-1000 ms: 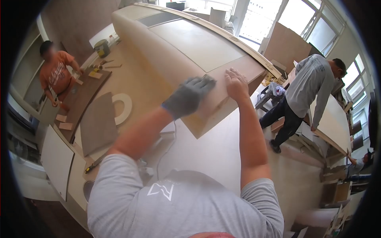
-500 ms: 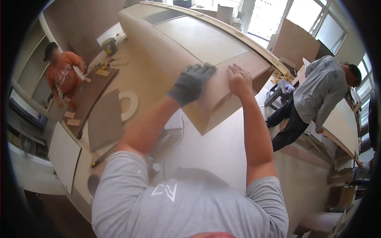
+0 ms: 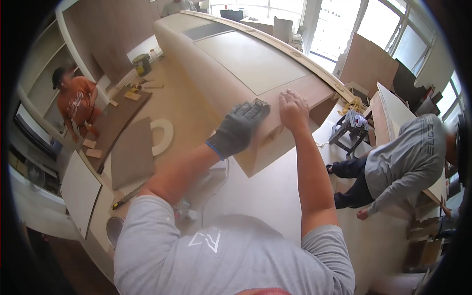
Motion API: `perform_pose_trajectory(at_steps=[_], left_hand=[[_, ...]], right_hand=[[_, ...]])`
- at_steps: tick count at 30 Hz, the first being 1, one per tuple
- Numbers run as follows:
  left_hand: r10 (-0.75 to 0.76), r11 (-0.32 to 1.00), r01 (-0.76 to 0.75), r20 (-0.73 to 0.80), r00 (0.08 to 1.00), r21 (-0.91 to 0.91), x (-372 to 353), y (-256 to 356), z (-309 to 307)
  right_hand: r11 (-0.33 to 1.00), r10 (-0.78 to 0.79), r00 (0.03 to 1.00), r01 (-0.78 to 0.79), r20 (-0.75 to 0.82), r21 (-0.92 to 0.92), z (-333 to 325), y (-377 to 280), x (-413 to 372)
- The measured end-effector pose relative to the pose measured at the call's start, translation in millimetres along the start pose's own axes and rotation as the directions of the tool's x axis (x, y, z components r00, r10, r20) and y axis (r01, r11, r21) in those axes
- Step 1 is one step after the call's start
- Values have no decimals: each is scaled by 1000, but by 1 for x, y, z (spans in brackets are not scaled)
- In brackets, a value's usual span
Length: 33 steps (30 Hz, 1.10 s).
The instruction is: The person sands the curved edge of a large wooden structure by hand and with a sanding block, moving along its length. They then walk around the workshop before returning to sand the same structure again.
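My left hand (image 3: 237, 125), in a grey glove with a blue cuff, presses down on a curved wooden panel (image 3: 216, 83) near its closest corner. Under its fingertips shows the edge of a small brown piece that looks like sandpaper (image 3: 262, 103). Beside it, my bare right hand (image 3: 293, 109) lies flat on the same panel with its fingers stretched forward. Set into the panel's top is a pale rectangular section (image 3: 253, 59). The panel forms part of a long, hollow, boat-shaped wooden piece whose open end faces me.
At the left, a person in an orange shirt (image 3: 78, 103) stands by a dark board (image 3: 118, 120) bearing tools. To the right, a person in a grey shirt (image 3: 405, 157) bends near a black step stool (image 3: 348, 129). A white ring (image 3: 163, 136) and a green bucket (image 3: 141, 65) are also at the left.
My left hand has shifted slightly down and right, and the sandpaper edge now shows. My right hand stays on the panel. The person in grey has bent lower and moved right.
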<state>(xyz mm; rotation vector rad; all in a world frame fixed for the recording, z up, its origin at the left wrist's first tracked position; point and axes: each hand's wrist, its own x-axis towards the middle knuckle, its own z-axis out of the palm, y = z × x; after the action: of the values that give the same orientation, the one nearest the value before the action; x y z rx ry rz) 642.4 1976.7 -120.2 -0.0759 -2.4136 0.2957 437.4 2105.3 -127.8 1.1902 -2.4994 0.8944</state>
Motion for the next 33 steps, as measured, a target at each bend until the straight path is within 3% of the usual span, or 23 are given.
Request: perform_pose_trajectory(at_steps=[1, 4, 7, 8, 11, 12, 15, 16, 20, 23, 24, 28, 32, 33], left_hand=[[17, 998, -14, 38, 999, -69, -4, -3, -4], [-231, 965, 252, 220, 948, -74, 9, -35, -8], [-94, 995, 96, 43, 995, -34, 4, -6, 6], [-67, 993, 67, 7, 998, -94, 0, 1, -1], [-234, 965, 252, 206, 950, -65, 7, -38, -12], [-297, 952, 305, 299, 907, 20, 14, -35, -18], [-110, 994, 109, 64, 992, 12, -2, 6, -3], [-106, 991, 109, 38, 994, -81, -5, 4, -2], [-342, 939, 337, 253, 905, 64, 7, -22, -14], [-146, 989, 146, 87, 986, 3, -9, 19, -4], [-153, 985, 157, 63, 986, -68, -11, 16, -3], [-396, 916, 399, 210, 894, 28, 12, -17, -9], [-188, 982, 186, 30, 982, 39, -7, 27, -1], [-223, 975, 223, 62, 973, 10, -1, 16, -4]], right_hand=[[1000, 17, 1000, -17, 13, -4, 1, -1, -2], [999, -6, 1000, 6, -1, 51, -1, -1, -5], [999, -26, 1000, 26, -15, 30, 2, 2, -4], [999, -39, 999, 39, -20, 16, -1, 1, 3], [999, -43, 999, 43, 15, 0, 1, 0, -9], [999, -35, 999, 35, 5, 11, 1, 0, -8], [999, -25, 1000, 25, 0, 19, -1, -2, -4], [1000, -19, 1000, 19, 5, 22, -1, -3, -4], [999, -23, 1000, 23, 7, 30, 2, -3, -6], [1000, -31, 999, 31, 29, -1, -3, -2, 1], [999, -31, 999, 31, 36, -4, -3, -3, 5], [998, -27, 1000, 27, 10, 58, -1, -4, -5], [999, -37, 999, 37, 1, 29, 4, 1, 2], [999, -36, 999, 36, -5, 7, 9, 2, 6]])
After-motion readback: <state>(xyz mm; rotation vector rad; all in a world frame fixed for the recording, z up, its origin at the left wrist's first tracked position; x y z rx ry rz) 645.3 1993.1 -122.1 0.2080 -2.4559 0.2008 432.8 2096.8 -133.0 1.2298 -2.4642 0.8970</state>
